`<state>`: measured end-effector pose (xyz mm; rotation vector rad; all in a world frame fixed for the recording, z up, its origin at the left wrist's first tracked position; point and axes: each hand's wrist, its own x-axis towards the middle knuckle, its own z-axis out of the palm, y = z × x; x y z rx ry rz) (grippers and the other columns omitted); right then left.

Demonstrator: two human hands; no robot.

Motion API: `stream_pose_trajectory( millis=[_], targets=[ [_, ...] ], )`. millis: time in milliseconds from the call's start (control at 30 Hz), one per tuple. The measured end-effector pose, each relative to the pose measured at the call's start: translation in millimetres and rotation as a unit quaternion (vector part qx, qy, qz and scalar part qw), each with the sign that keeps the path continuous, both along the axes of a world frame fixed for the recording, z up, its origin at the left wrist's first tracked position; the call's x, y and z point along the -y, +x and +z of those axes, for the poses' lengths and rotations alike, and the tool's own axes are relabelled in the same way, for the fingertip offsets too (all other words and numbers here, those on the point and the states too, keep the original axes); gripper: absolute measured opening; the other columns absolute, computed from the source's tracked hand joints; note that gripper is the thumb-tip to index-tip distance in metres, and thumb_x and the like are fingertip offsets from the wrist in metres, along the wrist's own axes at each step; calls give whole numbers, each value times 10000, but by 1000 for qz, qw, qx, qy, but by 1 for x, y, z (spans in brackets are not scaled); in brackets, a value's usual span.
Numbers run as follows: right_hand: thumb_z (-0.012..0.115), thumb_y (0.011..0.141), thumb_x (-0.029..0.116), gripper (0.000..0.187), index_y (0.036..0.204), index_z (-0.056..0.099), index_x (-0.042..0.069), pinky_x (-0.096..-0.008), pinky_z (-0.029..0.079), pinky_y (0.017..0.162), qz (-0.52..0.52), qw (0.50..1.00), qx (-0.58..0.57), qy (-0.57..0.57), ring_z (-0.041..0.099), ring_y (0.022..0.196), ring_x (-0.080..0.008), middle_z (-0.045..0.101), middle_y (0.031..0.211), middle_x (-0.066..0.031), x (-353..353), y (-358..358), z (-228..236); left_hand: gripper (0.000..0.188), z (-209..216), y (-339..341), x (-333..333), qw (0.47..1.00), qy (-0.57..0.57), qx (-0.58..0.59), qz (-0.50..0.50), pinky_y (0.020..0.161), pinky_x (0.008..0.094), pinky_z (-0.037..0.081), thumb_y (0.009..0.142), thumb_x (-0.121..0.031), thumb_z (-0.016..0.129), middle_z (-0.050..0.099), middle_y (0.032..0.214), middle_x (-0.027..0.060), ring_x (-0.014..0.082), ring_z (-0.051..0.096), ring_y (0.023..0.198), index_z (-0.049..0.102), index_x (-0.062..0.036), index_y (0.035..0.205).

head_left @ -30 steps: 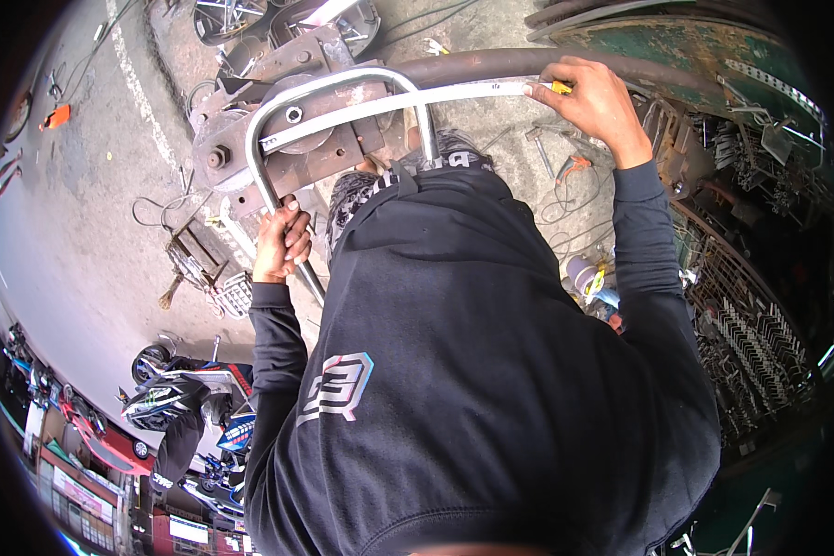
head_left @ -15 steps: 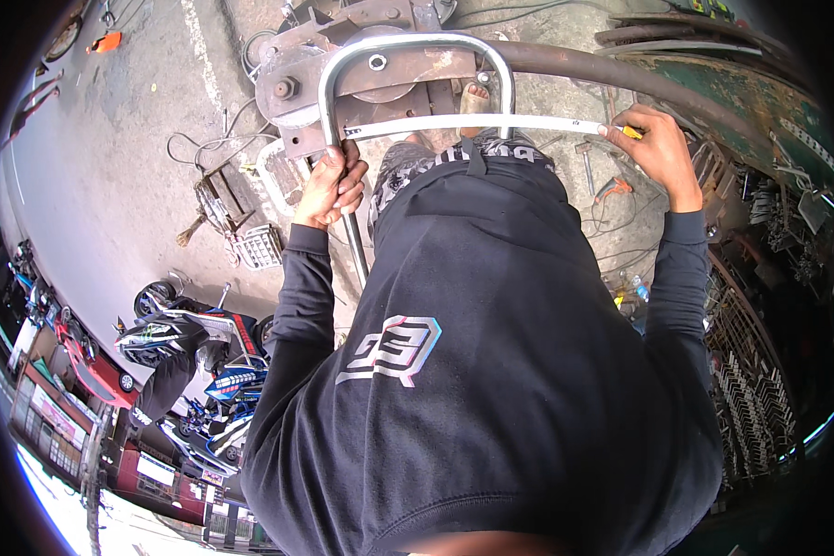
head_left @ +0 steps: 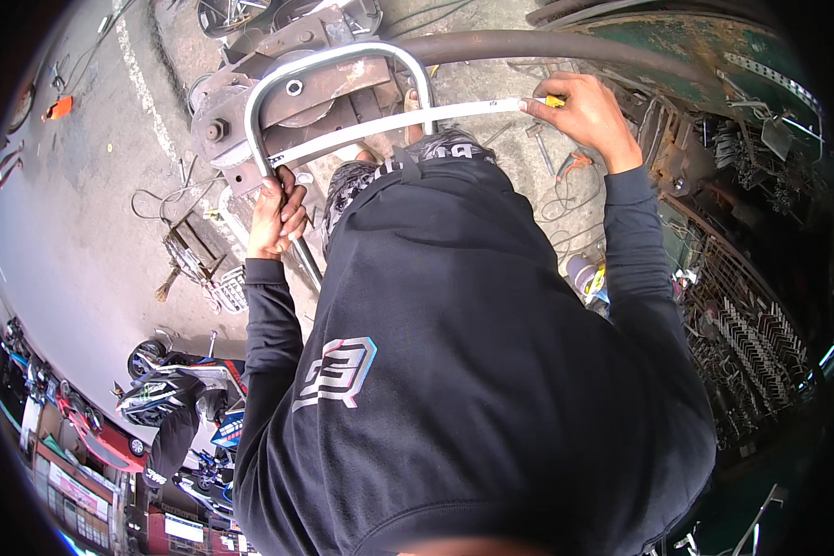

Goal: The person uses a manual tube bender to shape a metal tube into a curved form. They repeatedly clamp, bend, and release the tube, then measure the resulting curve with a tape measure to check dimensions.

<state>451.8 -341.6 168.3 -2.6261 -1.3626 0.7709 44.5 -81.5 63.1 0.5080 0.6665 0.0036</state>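
A shiny metal tube (head_left: 341, 53), bent into a U, stands in front of me with its left leg reaching down beside my thigh. My left hand (head_left: 278, 215) is closed around that leg, next to the near end of a white tape measure blade (head_left: 389, 122). The blade stretches across both legs of the tube, bowing slightly. Up at the right, my right hand (head_left: 586, 113) pinches the blade's other end, where a yellow part (head_left: 554, 101) shows between the fingers. The palm side of that hand is hidden.
Behind the tube sits a rusty steel machine (head_left: 334, 100) with a large bolt (head_left: 216, 130). A thick curved pipe (head_left: 547, 44) runs off to the right. A hammer (head_left: 540, 148) and cables lie on the ground, metal bars (head_left: 755, 352) at right, motorcycles (head_left: 171, 389) at lower left.
My view has swung to the right, so the scene sits further left. The tape blade slants and bows more, its right end raised with my right hand. Both hands keep their hold.
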Motion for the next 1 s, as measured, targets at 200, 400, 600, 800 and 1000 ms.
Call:
stream_pose_trajectory(
  millis=[200, 400, 600, 800, 1000],
  targets=[
    [767, 823, 455, 390, 884, 763, 70, -424, 510, 707, 2, 1000, 1, 15, 666, 787, -327, 692, 831, -108, 2, -6, 4, 478, 1, 0, 0, 1000, 19, -11, -10, 320, 201, 207, 1004, -599, 412, 307, 595, -58, 26, 205, 365, 392, -128, 924],
    [768, 825, 446, 385, 882, 758, 65, -421, 509, 711, -8, 1000, -3, 7, 664, 806, -330, 690, 836, -108, 0, -9, 6, 478, 0, -1, -1, 1000, 21, -10, -16, 319, 203, 202, 1003, -601, 411, 309, 593, -56, 28, 209, 365, 391, -131, 919],
    [768, 853, 370, 338, 913, 753, 38, -380, 504, 724, 0, 998, -39, 40, 654, 765, -274, 689, 830, -103, 12, 2, -6, 480, 3, -1, -2, 1000, -9, -4, 4, 341, 213, 263, 999, -574, 470, 309, 598, -48, 39, 224, 374, 390, -115, 882],
    [712, 929, 359, 365, 999, 742, 1, -294, 490, 755, -211, 956, -132, 155, 621, 799, -117, 713, 880, -66, 42, 17, -17, 499, 40, -21, -14, 998, 50, 31, 33, 326, 214, 249, 974, -591, 510, 302, 570, -50, 36, 241, 358, 387, -126, 843],
    [465, 1058, 490, 492, 1384, 584, 142, -254, 473, 641, -334, 861, -146, 354, 597, 741, -79, 673, 895, -76, 4, -13, -29, 518, 96, -44, -68, 978, 188, 60, 74, 330, 221, 233, 961, -624, 497, 302, 560, -49, 39, 236, 362, 378, -135, 837]
  ],
)
